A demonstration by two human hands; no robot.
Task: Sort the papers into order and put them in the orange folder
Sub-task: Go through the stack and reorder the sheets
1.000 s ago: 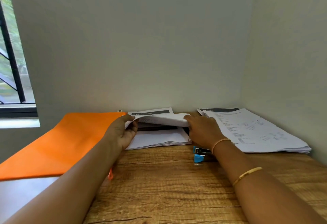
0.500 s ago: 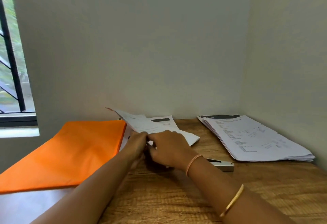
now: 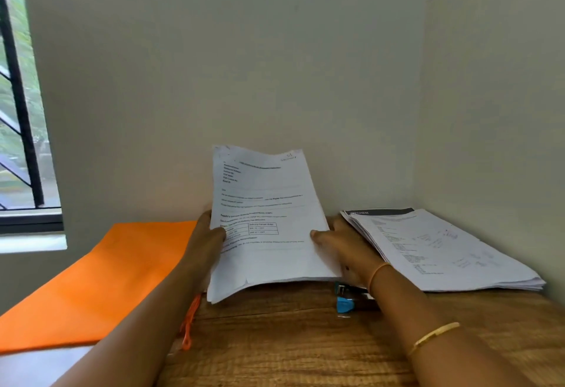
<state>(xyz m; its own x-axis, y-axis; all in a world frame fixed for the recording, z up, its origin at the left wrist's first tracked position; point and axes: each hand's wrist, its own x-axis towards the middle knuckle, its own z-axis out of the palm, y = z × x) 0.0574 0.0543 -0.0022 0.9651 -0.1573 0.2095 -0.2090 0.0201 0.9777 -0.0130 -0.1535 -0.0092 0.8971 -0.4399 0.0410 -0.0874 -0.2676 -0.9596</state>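
Note:
A thick bundle of printed white papers [image 3: 266, 218] is tilted up off the wooden desk, its printed face toward me. My left hand [image 3: 208, 242] grips its left edge, thumb on the front. On the right edge my right hand [image 3: 342, 246] holds it, thumb on the front sheet. The orange folder [image 3: 101, 282] lies flat to the left, overhanging the desk's left edge, with an orange cord [image 3: 188, 325] hanging from its near corner. A second stack of printed papers [image 3: 437, 249] lies flat at the right, against the corner wall.
A stapler with blue ends [image 3: 348, 298] lies on the wooden desk [image 3: 290, 343] under my right wrist. Walls close the desk off at the back and right. A barred window [image 3: 21, 148] is at the left.
Both hands were bent over the middle pile on the desk, leafing through its sheets. Now they have gathered the bundle and raised it upright, face toward me.

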